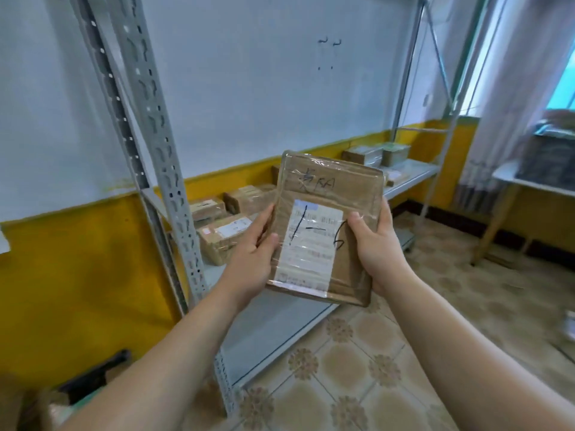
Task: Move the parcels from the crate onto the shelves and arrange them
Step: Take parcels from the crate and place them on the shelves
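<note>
Parcel (323, 228): white label (309, 247) with handwritten black "1-6"; printed text too blurred; scrawled characters above, unreadable.

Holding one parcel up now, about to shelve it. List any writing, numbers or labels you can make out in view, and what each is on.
"1-6": black marker, handwritten across the white label on the held parcel.
Marker characters near that parcel's top edge: handwritten, not legible.
Printed text on the white label: too blurred to read.
Labels on the shelf parcels: too small and blurred to read.
Both the left hand and right hand grip the held parcel.
</note>
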Motion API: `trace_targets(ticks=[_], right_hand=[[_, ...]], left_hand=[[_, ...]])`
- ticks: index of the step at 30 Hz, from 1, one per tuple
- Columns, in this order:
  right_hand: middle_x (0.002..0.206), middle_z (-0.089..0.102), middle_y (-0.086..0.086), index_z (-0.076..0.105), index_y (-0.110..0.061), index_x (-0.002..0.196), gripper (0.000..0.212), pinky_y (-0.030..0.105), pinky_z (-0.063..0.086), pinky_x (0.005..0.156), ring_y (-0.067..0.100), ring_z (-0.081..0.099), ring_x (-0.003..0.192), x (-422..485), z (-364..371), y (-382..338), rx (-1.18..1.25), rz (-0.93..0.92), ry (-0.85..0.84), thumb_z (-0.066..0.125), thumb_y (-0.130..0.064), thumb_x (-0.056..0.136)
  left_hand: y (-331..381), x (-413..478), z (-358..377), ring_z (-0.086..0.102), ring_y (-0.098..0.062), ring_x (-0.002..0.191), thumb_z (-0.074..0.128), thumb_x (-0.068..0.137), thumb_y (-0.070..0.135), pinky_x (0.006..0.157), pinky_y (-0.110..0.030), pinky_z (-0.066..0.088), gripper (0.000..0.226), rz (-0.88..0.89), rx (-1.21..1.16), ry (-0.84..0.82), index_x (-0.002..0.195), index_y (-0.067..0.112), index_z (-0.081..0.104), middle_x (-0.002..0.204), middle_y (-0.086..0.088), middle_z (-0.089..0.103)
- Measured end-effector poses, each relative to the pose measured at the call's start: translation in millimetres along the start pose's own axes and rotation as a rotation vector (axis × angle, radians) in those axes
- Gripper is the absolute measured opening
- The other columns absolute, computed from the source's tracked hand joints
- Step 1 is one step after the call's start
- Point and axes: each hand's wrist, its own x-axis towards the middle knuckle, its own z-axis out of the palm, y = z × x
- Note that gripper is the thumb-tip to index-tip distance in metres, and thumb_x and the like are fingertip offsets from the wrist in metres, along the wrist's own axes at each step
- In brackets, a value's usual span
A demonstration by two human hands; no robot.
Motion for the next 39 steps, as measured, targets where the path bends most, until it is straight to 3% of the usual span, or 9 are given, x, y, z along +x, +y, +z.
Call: trace_targets(ticks=[3,6,10,16,21,27,31,37,39], right_hand=[[0.113,0.064,-0.009,0.021,-0.048,0.152,0.064,0.046,0.057,0.091,0.018,0.067,0.098,19,-35,8,0.033,0.010,0.078,0.056,-0.036,0.100],[0.111,0.065,-0.011,0.024,-0.047,0.151,0.061,0.046,0.056,0.093,0.016,0.068,0.097,43,-61,16,0.024,0.031,0.134,0.055,-0.036,0.100],[0.126,0.061,-0.003,0.016,-0.052,0.151,0.067,0.049,0.054,0.095,0.021,0.065,0.103,90,-83,30,-0.034,0.049,0.195,0.055,-0.040,0.099],[0.116,0.061,-0.009,0.020,-0.053,0.150,0.065,0.047,0.053,0.096,0.018,0.065,0.101,172,-112,35,-0.083,0.087,0.290,0.055,-0.034,0.099],[0.100,0.060,-0.015,0.020,-0.048,0.152,0.064,0.033,0.054,0.076,0.012,0.065,0.087,228,-143,38,-0.077,0.134,0.368,0.053,-0.027,0.101],[0.112,0.062,-0.008,0.021,-0.048,0.152,0.066,0.048,0.056,0.092,0.021,0.067,0.098,280,-183,47,-0.025,0.194,0.406,0.057,-0.029,0.099],[0.108,0.063,-0.006,0.025,-0.051,0.146,0.061,0.043,0.061,0.076,0.021,0.070,0.090,322,-206,59,-0.021,0.241,0.350,0.055,-0.026,0.100],[0.109,0.065,-0.004,0.022,-0.048,0.150,0.066,0.033,0.059,0.058,0.014,0.073,0.073,398,-230,91,-0.051,0.297,0.183,0.058,-0.027,0.099],[0.108,0.065,-0.005,0.023,-0.047,0.150,0.064,0.032,0.059,0.059,0.015,0.073,0.077,418,-235,107,-0.075,0.329,0.104,0.058,-0.028,0.099]], left_hand=[[-3,19,37,0.059,0.013,0.104,0.047,0.101,0.011,0.084,-0.014,0.051,0.046,-0.002,-0.021,-0.067,0.116,0.054,0.046,0.112,0.036,0.056],[-10,41,67,0.058,0.016,0.095,0.055,0.096,0.006,0.068,-0.004,0.046,0.051,0.002,0.013,-0.154,0.122,0.049,0.043,0.108,0.037,0.051],[-32,85,101,0.062,0.000,0.104,0.060,0.090,0.000,0.074,-0.015,0.053,0.063,-0.045,-0.008,-0.225,0.131,0.044,0.043,0.120,0.025,0.055],[-65,174,160,0.064,-0.006,0.105,0.061,0.086,-0.003,0.090,-0.036,0.055,0.069,-0.101,-0.053,-0.319,0.136,0.041,0.042,0.124,0.014,0.060],[-80,239,208,0.063,-0.014,0.111,0.065,0.079,0.013,0.095,-0.048,0.052,0.072,-0.120,-0.064,-0.442,0.137,0.046,0.040,0.128,0.014,0.059],[-94,287,266,0.063,-0.014,0.112,0.065,0.072,0.025,0.095,-0.049,0.052,0.076,-0.150,-0.038,-0.521,0.137,0.050,0.037,0.130,0.012,0.058],[-107,312,299,0.063,-0.010,0.108,0.066,0.077,0.021,0.093,-0.043,0.053,0.074,-0.170,-0.007,-0.484,0.141,0.044,0.037,0.125,0.019,0.058],[-133,333,340,0.058,0.012,0.095,0.062,0.089,0.005,0.075,-0.012,0.047,0.065,-0.238,0.023,-0.308,0.137,0.043,0.037,0.110,0.033,0.052],[-143,333,348,0.058,0.008,0.098,0.062,0.090,0.008,0.078,-0.016,0.049,0.063,-0.298,0.048,-0.251,0.138,0.041,0.038,0.113,0.030,0.053]])
